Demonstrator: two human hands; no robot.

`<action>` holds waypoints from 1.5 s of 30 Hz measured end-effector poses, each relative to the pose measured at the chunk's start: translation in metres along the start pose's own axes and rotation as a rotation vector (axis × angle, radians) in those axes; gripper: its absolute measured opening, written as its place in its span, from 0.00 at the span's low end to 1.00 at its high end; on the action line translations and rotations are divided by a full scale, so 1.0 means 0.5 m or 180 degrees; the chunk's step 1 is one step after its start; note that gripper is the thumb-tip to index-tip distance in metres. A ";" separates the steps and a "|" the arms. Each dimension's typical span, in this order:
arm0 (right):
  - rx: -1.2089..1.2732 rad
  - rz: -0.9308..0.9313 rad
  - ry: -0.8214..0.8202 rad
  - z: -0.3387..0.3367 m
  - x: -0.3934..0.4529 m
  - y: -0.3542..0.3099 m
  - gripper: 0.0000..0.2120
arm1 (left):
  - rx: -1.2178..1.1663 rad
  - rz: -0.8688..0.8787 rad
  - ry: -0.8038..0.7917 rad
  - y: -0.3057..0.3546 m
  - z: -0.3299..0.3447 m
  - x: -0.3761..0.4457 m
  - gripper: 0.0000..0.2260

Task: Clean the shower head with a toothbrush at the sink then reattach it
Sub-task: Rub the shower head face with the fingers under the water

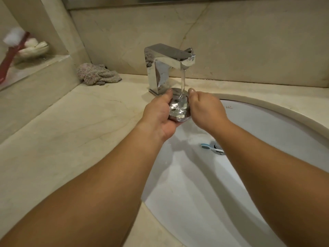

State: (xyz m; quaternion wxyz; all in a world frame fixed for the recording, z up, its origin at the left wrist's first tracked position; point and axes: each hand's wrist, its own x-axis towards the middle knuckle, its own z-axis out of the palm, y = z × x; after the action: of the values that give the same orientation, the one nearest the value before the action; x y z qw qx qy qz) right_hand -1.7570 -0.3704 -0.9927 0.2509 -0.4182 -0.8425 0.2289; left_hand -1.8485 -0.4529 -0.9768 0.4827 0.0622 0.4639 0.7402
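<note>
Head view, frame centre: my left hand (160,114) and right hand (204,107) pinched the round chrome shower head (179,109) under the tap stream (183,81), rinsing; next probably calls for reattaching it.

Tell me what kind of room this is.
Most likely a bathroom: a white sink set into a marble counter, a chrome tap running water, and a toothbrush lying by the drain.

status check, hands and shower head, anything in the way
Left hand and right hand both grip shower head under running faucet. Toothbrush lies in sink by drain. Nothing in the way.
</note>
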 end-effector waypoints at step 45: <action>-0.0389 -0.0391 0.0392 -0.011 -0.019 -0.019 0.30 | -0.0290 0.0151 -0.0129 0.010 -0.010 0.002 0.18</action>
State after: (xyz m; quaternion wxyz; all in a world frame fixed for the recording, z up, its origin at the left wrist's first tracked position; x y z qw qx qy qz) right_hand -1.7542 -0.3824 -0.9849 0.2897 -0.3936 -0.8619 0.1351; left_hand -1.8550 -0.4557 -0.9762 0.4766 0.0662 0.4181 0.7705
